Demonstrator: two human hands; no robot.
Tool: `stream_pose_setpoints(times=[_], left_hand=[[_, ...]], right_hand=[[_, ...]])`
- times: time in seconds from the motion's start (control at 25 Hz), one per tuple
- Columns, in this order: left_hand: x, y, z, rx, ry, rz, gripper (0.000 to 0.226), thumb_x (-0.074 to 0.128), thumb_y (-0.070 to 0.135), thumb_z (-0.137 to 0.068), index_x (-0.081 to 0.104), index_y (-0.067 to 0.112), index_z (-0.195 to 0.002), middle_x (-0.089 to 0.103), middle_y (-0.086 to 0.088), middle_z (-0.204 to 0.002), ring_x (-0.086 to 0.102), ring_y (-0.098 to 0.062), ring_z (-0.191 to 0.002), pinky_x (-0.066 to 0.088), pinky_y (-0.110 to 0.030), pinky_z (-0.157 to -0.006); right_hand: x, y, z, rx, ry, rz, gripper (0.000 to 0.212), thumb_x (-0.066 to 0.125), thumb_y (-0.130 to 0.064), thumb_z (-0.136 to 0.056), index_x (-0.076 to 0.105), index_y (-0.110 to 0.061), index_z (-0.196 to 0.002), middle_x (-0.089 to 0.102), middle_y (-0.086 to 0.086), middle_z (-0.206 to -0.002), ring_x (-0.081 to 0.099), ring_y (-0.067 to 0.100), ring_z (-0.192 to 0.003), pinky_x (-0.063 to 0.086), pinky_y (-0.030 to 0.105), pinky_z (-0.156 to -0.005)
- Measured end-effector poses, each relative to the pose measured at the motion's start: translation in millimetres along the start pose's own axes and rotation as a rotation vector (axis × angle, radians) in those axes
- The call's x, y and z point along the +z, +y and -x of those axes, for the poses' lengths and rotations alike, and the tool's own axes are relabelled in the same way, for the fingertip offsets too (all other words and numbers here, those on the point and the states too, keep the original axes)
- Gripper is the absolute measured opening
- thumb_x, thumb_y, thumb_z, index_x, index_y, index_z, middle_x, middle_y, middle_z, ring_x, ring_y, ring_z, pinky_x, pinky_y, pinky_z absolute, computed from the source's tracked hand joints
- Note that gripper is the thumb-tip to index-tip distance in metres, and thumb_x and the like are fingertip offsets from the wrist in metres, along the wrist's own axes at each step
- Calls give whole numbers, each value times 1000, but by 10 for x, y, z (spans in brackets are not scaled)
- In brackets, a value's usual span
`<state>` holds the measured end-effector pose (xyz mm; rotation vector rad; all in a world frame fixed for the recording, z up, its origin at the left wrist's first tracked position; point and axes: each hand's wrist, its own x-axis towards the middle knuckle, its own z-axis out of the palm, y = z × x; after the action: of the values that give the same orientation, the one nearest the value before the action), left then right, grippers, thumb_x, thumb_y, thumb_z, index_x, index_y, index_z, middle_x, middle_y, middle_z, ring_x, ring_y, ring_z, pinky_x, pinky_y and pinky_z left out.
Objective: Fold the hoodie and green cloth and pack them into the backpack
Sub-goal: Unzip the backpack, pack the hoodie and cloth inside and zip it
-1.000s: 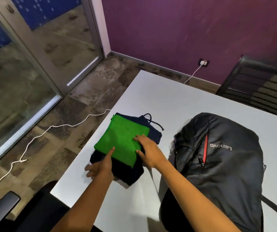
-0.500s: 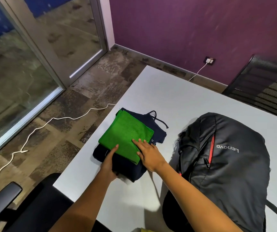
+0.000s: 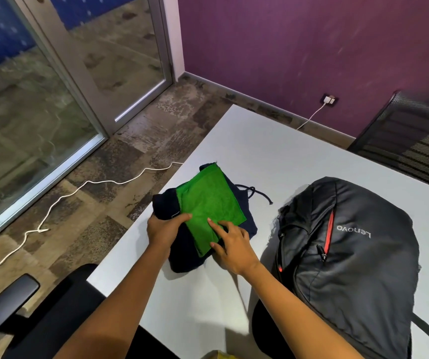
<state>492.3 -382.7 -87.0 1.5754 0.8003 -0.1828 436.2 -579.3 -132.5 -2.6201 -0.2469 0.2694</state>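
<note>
Our left hand (image 3: 163, 229) grips the folded navy hoodie's (image 3: 182, 251) edge, our right hand (image 3: 233, 244) presses flat on the green cloth (image 3: 209, 203); soft, floppy stack, so we should lift from beneath.

head cam | wide-angle | faces fwd + down | near, over table (image 3: 273, 156) edge

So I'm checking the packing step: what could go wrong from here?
The green cloth lies loose on the folded hoodie, so it may slide off when both hands lift the stack. The hoodie's drawstring trails out and could snag. The backpack lies flat, its opening hard to see, so stuffing might undo the folds.
</note>
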Motion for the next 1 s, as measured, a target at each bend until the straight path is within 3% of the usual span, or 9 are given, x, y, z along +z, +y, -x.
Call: stream_pose_setpoints(times=[0.12, 0.24, 0.36, 0.44, 0.52, 0.56, 0.64, 0.84, 1.0], left_hand=[[-63, 280, 89, 229, 13, -242, 76, 94, 23, -49, 66, 21, -120, 71, 3, -111, 67, -20, -101, 55, -36, -88], [-136, 525, 286, 489, -35, -458, 80, 88, 30, -50, 61, 31, -126, 71, 6, -112, 66, -18, -101, 56, -33, -84], [-171, 630, 548, 773, -111, -736, 71, 82, 31, -60, 59, 44, -127, 74, 7, -96, 67, -16, -88, 48, -26, -72], [-150, 601, 689, 1112, -132, -861, 57, 77, 26, -68, 62, 42, -121, 74, 6, -92, 69, -19, -87, 41, -25, -84], [-169, 470, 740, 1410, -161, -943, 62, 71, 20, -67, 60, 39, -126, 73, 7, -107, 67, -18, -103, 30, -51, -112], [-195, 397, 754, 1515, -176, -984, 63, 65, 20, -69, 61, 37, -129, 71, 6, -116, 64, -19, -111, 23, -64, -113], [-238, 297, 819, 1688, -207, -1053, 51, 57, 22, -80, 66, 33, -129, 69, 3, -123, 62, -22, -118, 21, -74, -108], [-313, 204, 1069, 1967, -182, -1025, 32, 69, 25, -90, 72, 30, -122, 67, 5, -128, 63, -26, -120, 28, -75, -103], [-328, 238, 1363, 2085, -8, -936, 33, 69, 21, -91, 68, 31, -122, 69, 8, -125, 59, -21, -123, 33, -70, -101]], right_hand=[[-154, 0, 1, -33, 161, -91, 73, 58, -56, -87, 30, -35, -151, 35, 0, -150, 34, 23, -139, 22, 40, -112], [-437, -40, -61, -33, 305, -217, 102, 72, -64, -73, 23, -23, -153, 26, -2, -158, 22, 16, -147, 16, 38, -118], [-768, -127, -160, -79, 370, -315, 116, 84, -49, -68, 15, -19, -156, 19, -2, -162, 18, 17, -149, 15, 39, -122], [-917, -164, -194, -158, 345, -351, 108, 80, -30, -73, 13, -17, -157, 16, -4, -164, 15, 17, -151, 15, 45, -123], [-961, -148, -162, -283, 319, -292, 103, 81, -30, -76, 19, -12, -156, 19, -2, -164, 16, 12, -151, 12, 42, -124], [-944, -123, -111, -341, 313, -257, 101, 82, -31, -76, 23, -10, -155, 23, -1, -163, 19, 11, -151, 14, 42, -123], [-861, -75, 27, -419, 330, -235, 93, 83, -34, -75, 35, -7, -150, 32, 1, -159, 27, 12, -148, 21, 42, -122], [-773, -39, 310, -566, 486, -204, 51, 81, -35, -78, 61, -7, -117, 54, 7, -144, 49, 22, -136, 42, 48, -107], [-1037, -128, 531, -609, 621, -139, 47, 68, -36, -89, 65, -2, -122, 60, 6, -137, 59, 20, -125, 50, 42, -99]])
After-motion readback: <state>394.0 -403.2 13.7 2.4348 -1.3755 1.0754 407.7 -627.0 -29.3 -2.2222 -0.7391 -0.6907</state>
